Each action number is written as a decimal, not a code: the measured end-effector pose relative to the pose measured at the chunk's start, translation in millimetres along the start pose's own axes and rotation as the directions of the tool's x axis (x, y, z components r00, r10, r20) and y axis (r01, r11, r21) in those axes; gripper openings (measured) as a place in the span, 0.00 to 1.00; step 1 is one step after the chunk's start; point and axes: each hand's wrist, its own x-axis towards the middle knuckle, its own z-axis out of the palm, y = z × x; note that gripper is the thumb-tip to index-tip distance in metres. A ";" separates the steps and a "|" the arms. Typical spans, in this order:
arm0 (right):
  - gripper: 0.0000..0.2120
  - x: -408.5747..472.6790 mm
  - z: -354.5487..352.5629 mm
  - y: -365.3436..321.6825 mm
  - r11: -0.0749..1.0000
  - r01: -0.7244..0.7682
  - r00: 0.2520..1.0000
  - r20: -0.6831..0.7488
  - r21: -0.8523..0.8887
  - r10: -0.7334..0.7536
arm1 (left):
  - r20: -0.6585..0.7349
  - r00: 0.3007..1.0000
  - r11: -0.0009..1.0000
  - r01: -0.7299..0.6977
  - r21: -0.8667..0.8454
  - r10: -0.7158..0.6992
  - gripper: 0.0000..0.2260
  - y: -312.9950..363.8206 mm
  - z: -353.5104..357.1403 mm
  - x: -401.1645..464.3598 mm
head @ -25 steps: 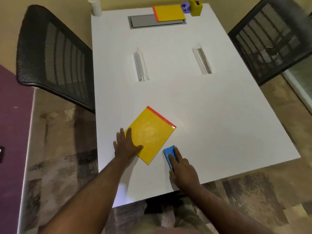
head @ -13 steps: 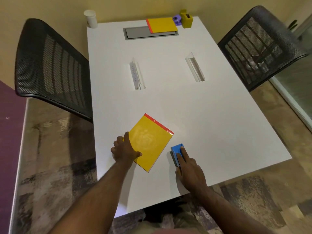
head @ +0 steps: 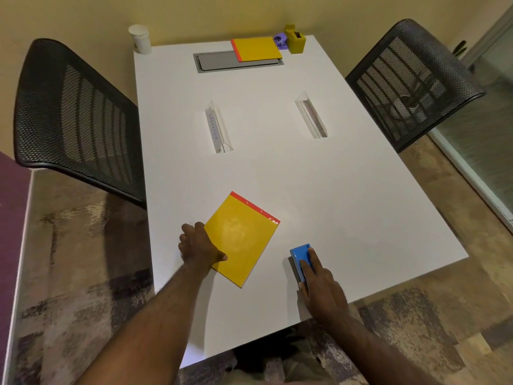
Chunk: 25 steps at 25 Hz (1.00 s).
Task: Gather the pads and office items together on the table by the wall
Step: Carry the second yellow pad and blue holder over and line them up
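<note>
From the head view, the only writing is faint lettering along the left prism (head: pixel 218 130) – too small to read; a second prism (head: pixel 311 115) lies to its right, well apart. A white cup (head: pixel 140 39) stands at the table's (head: pixel 347 195) far left corner, its contents not visible. By the wall a yellow pad (head: pixel 258 48) with a red edge lies over the right end of a grey hatch (head: pixel 219 61), with a purple item (head: pixel 280 41) and a yellow dispenser (head: pixel 296 38) just beside it. Near the front edge a second pad (head: pixel 244 240) lies tilted; the left hand (head: pixel 198 247) grips its left edge, thumb on top, fingers curled beside it. The right hand (head: pixel 322 284) rests on a blue block (head: pixel 300 259) – fingers straight along its top, thumb at its side.
</note>
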 end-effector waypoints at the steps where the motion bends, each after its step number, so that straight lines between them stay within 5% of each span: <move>1: 0.29 -0.5 0.4 -0.3 1.000 -0.002 1.000 -0.001 -0.001 0.002 | 0.003 1.000 1.000 -0.001 -0.019 0.001 0.45 -0.1 -1.1 -1.1; 9: 0.30 -3.7 -6.5 5.4 1.000 -0.009 0.999 -0.041 0.004 0.009 | 0.047 0.999 0.994 0.010 -0.109 -0.005 0.44 -4.2 -2.5 2.0; 18: 0.32 -6.1 5.8 21.2 0.999 -0.047 0.998 -0.048 0.025 0.048 | 0.049 0.999 0.995 -0.004 0.095 -0.001 0.40 -0.4 -6.5 4.3; 21: 0.32 -4.7 -2.6 16.5 0.997 -0.039 0.997 -0.068 0.064 0.043 | 0.040 0.998 0.995 -0.052 -0.091 0.056 0.34 -8.0 -9.9 -10.4; 25: 0.34 -7.7 -17.8 5.1 0.996 0.074 0.990 -0.122 0.047 -0.067 | 0.015 0.986 0.842 -0.133 -0.523 0.165 0.15 -36.0 -10.6 -40.8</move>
